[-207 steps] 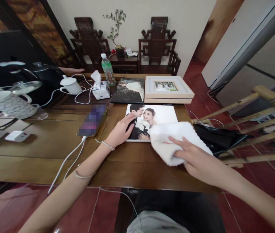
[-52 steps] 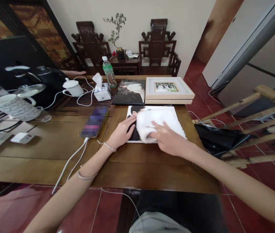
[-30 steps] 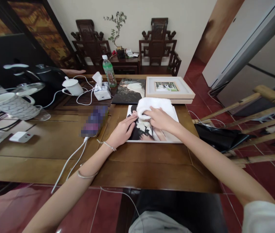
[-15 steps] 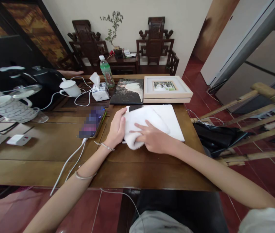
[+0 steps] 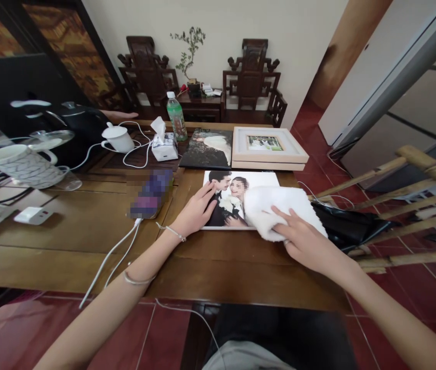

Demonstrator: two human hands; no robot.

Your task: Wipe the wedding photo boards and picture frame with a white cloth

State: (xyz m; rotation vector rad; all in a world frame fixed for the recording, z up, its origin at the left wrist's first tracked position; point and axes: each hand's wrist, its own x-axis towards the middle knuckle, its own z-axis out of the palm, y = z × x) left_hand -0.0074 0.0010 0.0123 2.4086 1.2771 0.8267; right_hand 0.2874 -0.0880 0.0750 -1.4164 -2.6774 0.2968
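Your left hand (image 5: pixel 196 210) lies flat, fingers spread, on the left edge of the glossy wedding photo panel (image 5: pixel 225 198) on the brown wooden table (image 5: pixel 221 267). Your right hand (image 5: pixel 304 241), fingers extended, presses the fluffy white cloth (image 5: pixel 275 208) on its right corner. Push too hard and the panel may skid toward the table edge

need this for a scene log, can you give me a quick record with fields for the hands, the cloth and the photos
left hand: flat on left edge of the wedding photo
right hand: fingers on top of the white cloth
white cloth: bunched over the photo's right part
wedding photo: lying flat on the table
behind it: dark print, framed picture beside it
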